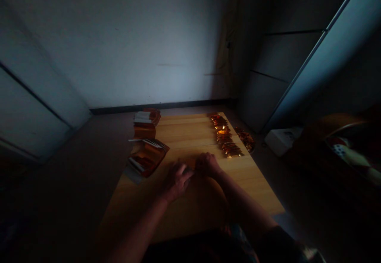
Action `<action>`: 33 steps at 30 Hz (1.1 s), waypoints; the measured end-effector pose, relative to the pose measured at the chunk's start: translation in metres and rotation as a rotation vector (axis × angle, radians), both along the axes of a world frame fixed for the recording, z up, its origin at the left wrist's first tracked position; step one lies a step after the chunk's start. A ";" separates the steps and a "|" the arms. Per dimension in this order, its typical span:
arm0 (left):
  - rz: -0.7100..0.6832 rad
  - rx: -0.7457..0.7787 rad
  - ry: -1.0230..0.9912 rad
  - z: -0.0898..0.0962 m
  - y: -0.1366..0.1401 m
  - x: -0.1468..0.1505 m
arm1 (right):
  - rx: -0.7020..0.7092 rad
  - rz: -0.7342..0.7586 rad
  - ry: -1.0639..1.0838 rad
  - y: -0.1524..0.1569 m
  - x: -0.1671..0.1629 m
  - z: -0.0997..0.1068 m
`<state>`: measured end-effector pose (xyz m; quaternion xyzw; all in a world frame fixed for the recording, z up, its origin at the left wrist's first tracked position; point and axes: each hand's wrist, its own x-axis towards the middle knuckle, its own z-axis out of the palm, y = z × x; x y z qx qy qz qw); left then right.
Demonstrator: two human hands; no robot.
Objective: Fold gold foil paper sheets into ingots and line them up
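Note:
My left hand (178, 177) is low over the middle of the wooden table (181, 132), its fingers curled together. Close by on the right, my right hand (207, 164) is closed with the knuckles up. Between them a small orange-brown patch (191, 163) shows, perhaps a piece of shiny foil; it is too dark to make out. Left of my hands lie orange-brown sheets or pouches (151, 156) with white strips on them. Beyond the right hand, shiny copper-orange foil pieces (224, 136) lie in an overlapping row along the table's right side.
More orange-brown sheets (144, 130) and a whitish stack (143, 116) lie at the far left corner. Off the right edge, a pile of shiny foil pieces (245, 140) sits lower down near a white box (282, 140). A pale wall (154, 48) stands behind the table.

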<state>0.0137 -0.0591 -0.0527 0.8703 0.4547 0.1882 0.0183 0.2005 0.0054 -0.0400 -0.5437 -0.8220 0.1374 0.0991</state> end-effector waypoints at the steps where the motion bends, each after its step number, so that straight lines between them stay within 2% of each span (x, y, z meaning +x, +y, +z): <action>1: 0.002 0.001 0.003 0.001 0.000 0.000 | -0.001 -0.007 -0.004 -0.001 -0.001 0.000; 13: 0.024 0.032 0.007 0.006 -0.003 0.003 | 0.060 -0.094 0.026 -0.006 -0.007 -0.011; 23: 0.061 -0.012 0.019 0.010 -0.005 0.006 | -0.040 -0.162 0.087 -0.004 -0.006 0.005; 28: 0.097 -0.036 0.014 0.008 -0.003 0.008 | -0.079 -0.135 0.169 0.000 -0.002 0.007; 33: 0.084 -0.021 0.001 0.005 -0.001 0.007 | -0.036 -0.164 0.113 -0.003 -0.007 0.005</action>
